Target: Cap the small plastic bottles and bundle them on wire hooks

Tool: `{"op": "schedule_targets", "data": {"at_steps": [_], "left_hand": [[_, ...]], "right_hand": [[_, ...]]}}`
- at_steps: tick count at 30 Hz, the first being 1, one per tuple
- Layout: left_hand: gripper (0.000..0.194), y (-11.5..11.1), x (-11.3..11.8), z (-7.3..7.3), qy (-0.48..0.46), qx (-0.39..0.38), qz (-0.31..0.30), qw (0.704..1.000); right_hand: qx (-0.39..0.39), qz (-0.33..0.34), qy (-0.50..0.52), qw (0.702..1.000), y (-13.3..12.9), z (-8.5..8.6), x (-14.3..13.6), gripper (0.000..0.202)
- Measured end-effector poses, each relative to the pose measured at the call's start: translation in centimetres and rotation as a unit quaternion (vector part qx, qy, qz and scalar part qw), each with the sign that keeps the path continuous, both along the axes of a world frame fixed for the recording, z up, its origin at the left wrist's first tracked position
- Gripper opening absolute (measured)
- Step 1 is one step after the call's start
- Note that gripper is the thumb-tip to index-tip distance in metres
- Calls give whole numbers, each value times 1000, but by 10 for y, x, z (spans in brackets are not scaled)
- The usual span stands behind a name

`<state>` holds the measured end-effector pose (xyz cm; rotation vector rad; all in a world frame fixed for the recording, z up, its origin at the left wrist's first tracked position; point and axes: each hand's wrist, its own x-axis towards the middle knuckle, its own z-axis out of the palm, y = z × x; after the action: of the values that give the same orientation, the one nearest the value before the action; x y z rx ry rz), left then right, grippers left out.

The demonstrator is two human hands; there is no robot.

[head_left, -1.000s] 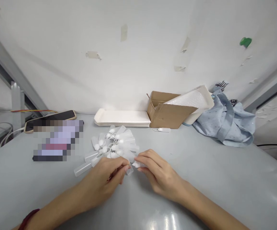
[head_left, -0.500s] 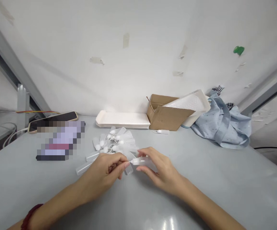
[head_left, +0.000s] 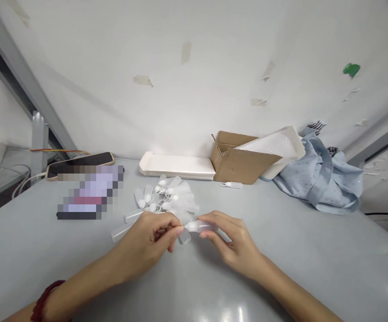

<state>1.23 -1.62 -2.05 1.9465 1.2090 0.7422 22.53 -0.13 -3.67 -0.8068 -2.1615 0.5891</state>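
My right hand (head_left: pixel 232 237) is closed on a small clear plastic squeeze bottle (head_left: pixel 207 226), thumb below and fingers above. The bottle lies sideways, its white nozzle (head_left: pixel 191 226) pointing left to my left hand (head_left: pixel 156 232). The left thumb and forefinger are pinched together right at the nozzle's tip. Whatever is in that pinch is too small to make out. Behind and under my hands lies a pile of similar clear bottles (head_left: pixel 178 200) with white tops and thin loops. Part of the pile is hidden by the left hand.
At the back stand a stack of white foam-like sleeves (head_left: pixel 180 167) and an open cardboard box (head_left: pixel 247 166). One loose bottle (head_left: pixel 234 184) lies before the box. A blue cloth bag (head_left: pixel 324 179) is at right. Two phones, one a dark phone (head_left: pixel 79 164), lie at left.
My right fingers have shifted a little right along the bottle and closed nearer around it. The left hand keeps its pinch at the nozzle tip. The whole view has shifted slightly.
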Motion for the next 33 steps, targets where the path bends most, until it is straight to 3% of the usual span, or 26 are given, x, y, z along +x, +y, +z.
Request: {"op": "schedule_targets", "data": {"at_steps": [3,8,14,19,26,33], "left_hand": [[25,0,1,-3,3,22,1,1000],[21,3,2,-9,26,122,1,992],[23,4,2,-13,37,157,-5,987],[24,5,3,-16,67,168,-14,984],[21,5,3,-18,89,181,-18,979],[15,6,3,-19,119,181,4,976]], "right_hand": [[11,-2,-4,1000,2,-2,1,19],[30,-2,-1,1000,5,-5,1,19],[31,-7,1,999,6,-8,-1,19],[-7,-10,-1,1000,7,-13,-3,17],[-2,-9,-10,1000,9,-12,-1,18],[-65,-27,-30,997,19,-10,5,17]]}}
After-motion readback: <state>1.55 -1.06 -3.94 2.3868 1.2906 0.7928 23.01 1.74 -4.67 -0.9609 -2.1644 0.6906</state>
